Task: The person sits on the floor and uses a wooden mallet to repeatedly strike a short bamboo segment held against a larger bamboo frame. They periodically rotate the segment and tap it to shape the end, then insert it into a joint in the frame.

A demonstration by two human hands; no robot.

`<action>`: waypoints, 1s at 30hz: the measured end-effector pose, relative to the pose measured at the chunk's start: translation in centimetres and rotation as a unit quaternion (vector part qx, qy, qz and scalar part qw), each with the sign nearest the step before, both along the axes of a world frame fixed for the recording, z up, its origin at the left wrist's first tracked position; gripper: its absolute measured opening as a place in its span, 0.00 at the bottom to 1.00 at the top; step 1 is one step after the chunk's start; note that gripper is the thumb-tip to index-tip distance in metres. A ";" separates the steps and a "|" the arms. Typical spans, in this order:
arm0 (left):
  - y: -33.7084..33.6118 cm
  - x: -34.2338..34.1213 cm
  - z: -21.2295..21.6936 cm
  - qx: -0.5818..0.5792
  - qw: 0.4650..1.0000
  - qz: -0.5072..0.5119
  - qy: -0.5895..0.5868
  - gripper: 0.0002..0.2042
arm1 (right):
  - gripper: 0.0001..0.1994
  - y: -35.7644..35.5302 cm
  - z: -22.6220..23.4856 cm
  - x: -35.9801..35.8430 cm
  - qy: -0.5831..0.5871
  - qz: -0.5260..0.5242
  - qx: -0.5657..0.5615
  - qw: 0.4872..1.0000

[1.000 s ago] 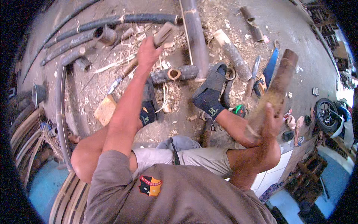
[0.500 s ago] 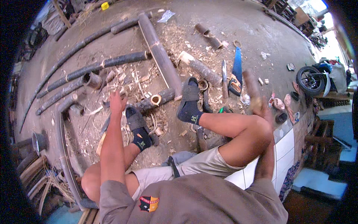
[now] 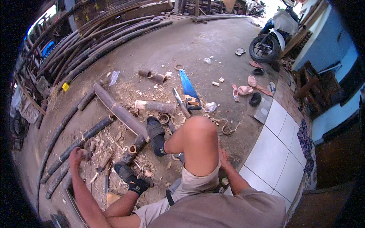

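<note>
My left hand (image 3: 77, 156) is out at the left, fingers curled, over the dark bamboo poles (image 3: 84, 138) by the wood shavings. It closes on something brownish that I cannot make out. My right hand (image 3: 223, 156) is low behind my raised right knee, which hides most of its fingers and anything in them. Between my feet and to their left lie a short cut bamboo piece (image 3: 132, 149) and a long split bamboo length (image 3: 114, 107). Beyond my right foot are a hand saw (image 3: 189, 88), a long blade (image 3: 178, 98) and a partly peeled bamboo section (image 3: 156, 106).
Bamboo offcuts (image 3: 156, 78) and a bamboo ring (image 3: 164, 119) lie among the shavings. Pink sandals (image 3: 245, 90) sit by white floor tiles (image 3: 262, 152) at the right. A motorbike (image 3: 266, 47) stands far right; long poles (image 3: 99, 47) are stacked far left.
My view has tilted up and swung right, showing more of the far floor. The right hand, earlier raised beside the knee with a blurred stick-like thing, is now lower, behind the knee.
</note>
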State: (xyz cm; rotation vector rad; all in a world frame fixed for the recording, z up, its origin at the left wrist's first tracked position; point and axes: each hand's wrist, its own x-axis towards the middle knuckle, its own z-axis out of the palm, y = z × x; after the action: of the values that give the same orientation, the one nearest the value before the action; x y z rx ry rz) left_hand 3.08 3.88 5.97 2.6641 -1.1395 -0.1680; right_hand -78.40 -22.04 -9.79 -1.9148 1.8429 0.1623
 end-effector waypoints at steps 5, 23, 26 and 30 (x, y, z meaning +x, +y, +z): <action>0.6 -2.3 9.1 -0.071 0.997 -0.005 -0.008 0.21 | 0.50 1.5 1.2 -0.3 0.068 0.023 -0.046 0.996; 5.8 -18.9 5.3 -0.167 0.928 0.053 0.328 0.22 | 0.41 -2.4 11.3 29.9 -0.347 0.275 0.099 0.891; 5.0 -20.4 -0.6 -0.175 0.887 0.121 0.411 0.23 | 0.43 -4.7 6.2 32.1 -0.393 0.232 0.079 0.886; 5.1 -22.0 -8.0 -0.203 0.838 0.195 0.468 0.23 | 0.35 -7.4 1.8 32.9 -0.329 0.277 0.097 0.897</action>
State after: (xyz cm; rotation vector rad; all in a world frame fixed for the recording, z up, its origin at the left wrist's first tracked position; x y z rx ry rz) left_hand -18.91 9.00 -2.07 1.9247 -0.2543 -0.9094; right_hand -45.45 -29.48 -8.03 -1.9696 0.7937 -0.1114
